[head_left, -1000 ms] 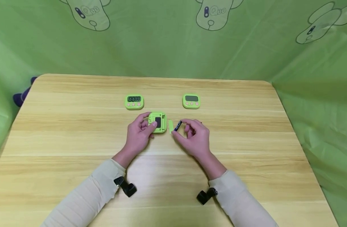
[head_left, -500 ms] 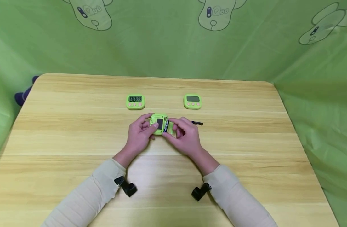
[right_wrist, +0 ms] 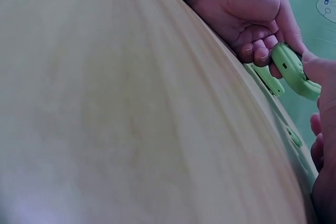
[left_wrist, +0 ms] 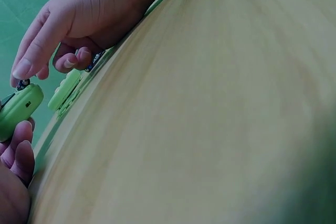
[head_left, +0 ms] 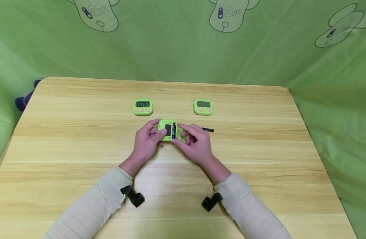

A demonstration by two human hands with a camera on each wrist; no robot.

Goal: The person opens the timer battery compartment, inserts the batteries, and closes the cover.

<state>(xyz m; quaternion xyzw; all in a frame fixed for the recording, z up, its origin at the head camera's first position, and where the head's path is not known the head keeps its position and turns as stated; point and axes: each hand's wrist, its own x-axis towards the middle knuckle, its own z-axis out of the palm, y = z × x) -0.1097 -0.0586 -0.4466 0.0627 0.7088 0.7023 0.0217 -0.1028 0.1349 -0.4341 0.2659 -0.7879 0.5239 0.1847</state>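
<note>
My left hand (head_left: pixel 145 140) grips a green digital timer (head_left: pixel 161 125) by its left side, thumb across the back, which faces up. A black battery (head_left: pixel 174 131) lies along the slot at the timer's right edge. My right hand (head_left: pixel 198 145) pinches this battery end to end between thumb and forefinger. In the left wrist view, one battery end (left_wrist: pixel 22 84) shows above the timer's edge, under the right thumb. The green battery cover (head_left: pixel 181 134) lies on the table, partly hidden by the right hand. A second black battery (head_left: pixel 208 129) lies just behind that hand.
Two more green timers lie face up farther back: the left timer (head_left: pixel 142 107) displays 00:00, the right timer (head_left: pixel 203 107) has a blank screen. Green printed cloth (head_left: pixel 171 49) hangs behind the wooden table (head_left: pixel 81 139).
My right hand has moved left, bringing the battery from beside the timer into its slot. The second battery has come into fuller view. My left hand stays nearly still.
</note>
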